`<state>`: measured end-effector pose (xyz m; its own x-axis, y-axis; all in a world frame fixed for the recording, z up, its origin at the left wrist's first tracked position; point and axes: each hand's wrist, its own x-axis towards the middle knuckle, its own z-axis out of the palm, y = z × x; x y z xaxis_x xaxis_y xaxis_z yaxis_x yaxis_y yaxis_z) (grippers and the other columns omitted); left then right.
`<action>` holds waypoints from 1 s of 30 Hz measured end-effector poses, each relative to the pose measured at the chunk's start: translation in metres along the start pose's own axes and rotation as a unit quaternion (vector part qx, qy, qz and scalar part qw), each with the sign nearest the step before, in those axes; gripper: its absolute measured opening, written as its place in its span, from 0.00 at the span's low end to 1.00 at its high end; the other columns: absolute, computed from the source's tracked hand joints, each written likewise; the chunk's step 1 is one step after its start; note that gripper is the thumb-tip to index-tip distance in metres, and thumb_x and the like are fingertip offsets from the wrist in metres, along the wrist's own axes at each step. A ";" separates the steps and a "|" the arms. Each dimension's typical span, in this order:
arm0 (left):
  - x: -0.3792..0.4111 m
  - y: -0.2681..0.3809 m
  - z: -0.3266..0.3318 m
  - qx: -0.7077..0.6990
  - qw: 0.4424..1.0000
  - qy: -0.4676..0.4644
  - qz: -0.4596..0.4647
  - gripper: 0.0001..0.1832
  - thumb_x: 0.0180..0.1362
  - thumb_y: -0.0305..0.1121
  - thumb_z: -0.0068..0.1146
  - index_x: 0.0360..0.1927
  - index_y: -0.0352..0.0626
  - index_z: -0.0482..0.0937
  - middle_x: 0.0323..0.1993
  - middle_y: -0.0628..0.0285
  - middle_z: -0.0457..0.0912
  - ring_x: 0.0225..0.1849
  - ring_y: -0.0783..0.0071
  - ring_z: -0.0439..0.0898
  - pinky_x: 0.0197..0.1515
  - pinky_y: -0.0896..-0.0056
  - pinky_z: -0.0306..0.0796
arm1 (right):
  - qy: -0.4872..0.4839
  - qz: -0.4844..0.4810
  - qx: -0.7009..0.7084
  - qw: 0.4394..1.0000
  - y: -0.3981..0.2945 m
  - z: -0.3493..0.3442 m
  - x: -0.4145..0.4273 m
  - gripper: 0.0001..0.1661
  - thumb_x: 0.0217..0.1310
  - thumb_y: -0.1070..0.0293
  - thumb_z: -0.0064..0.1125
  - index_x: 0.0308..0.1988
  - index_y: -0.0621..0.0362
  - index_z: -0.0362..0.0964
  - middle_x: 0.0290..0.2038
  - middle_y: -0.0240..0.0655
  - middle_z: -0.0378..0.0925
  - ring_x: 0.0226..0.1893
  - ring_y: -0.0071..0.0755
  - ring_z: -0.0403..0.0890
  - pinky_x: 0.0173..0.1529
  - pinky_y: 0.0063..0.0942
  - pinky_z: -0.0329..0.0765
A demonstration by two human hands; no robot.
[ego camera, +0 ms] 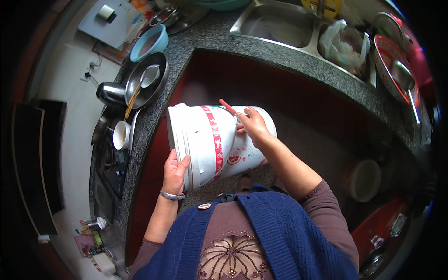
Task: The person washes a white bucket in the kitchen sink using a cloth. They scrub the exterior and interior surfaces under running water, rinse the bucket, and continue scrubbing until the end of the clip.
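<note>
A white plastic bucket [206, 136] with a red printed band lies tilted on its side in front of my body. Its ribbed rim end points left, and whether a lid covers it I cannot tell. My left hand [174, 171], with a silver bangle at the wrist, grips that rim, thumb on the near side and fingers partly hidden. Over the bucket's far side, my right hand [252, 126] holds the wire handle beside its red grip [227, 106]. The base end of the bucket is toward the right.
A granite counter [210, 38] bends around me. On it stand a wok [159, 84] with utensils, a light-blue basin [154, 42], and a white bowl [120, 135]. A steel sink [280, 26] holds a plastic bag [344, 45]. Another bucket [365, 180] stands on the floor, right.
</note>
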<state>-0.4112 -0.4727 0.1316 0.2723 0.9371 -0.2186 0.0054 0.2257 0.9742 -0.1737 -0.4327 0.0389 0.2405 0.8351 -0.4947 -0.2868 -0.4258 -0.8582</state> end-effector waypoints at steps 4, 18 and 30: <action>-0.010 0.006 -0.003 0.021 0.999 -0.026 0.006 0.14 0.64 0.25 0.49 0.52 0.35 0.68 0.47 0.58 0.78 0.47 0.77 0.77 0.50 0.75 0.71 | -0.159 0.048 0.198 0.966 -0.026 -0.006 -0.008 0.16 0.63 0.68 0.49 0.47 0.68 0.69 0.33 0.34 0.76 0.27 0.18 0.71 0.33 0.18 0.72; -0.014 0.022 0.014 0.109 0.970 -0.215 -0.011 0.15 0.63 0.28 0.51 0.52 0.35 0.70 0.41 0.62 0.78 0.44 0.80 0.75 0.47 0.75 0.71 | -0.187 -0.673 -0.442 0.563 -0.097 0.037 -0.048 0.10 0.51 0.67 0.59 0.20 0.57 0.75 0.22 0.35 0.76 0.28 0.37 0.76 0.46 0.33 0.72; -0.013 0.032 0.033 0.484 0.760 0.060 0.430 0.15 0.49 0.30 0.64 0.40 0.40 0.74 0.46 0.47 0.78 0.43 0.48 0.79 0.46 0.57 0.74 | -0.050 -0.604 -0.444 0.660 -0.111 0.064 -0.060 0.20 0.50 0.62 0.53 0.09 0.54 0.69 0.13 0.36 0.73 0.20 0.38 0.77 0.38 0.35 0.72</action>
<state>-0.3825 -0.4860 0.1677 0.4863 0.6584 0.5745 0.5955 -0.7308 0.3336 -0.2158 -0.4127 0.1729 -0.2784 0.7526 0.5968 0.7262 0.5716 -0.3820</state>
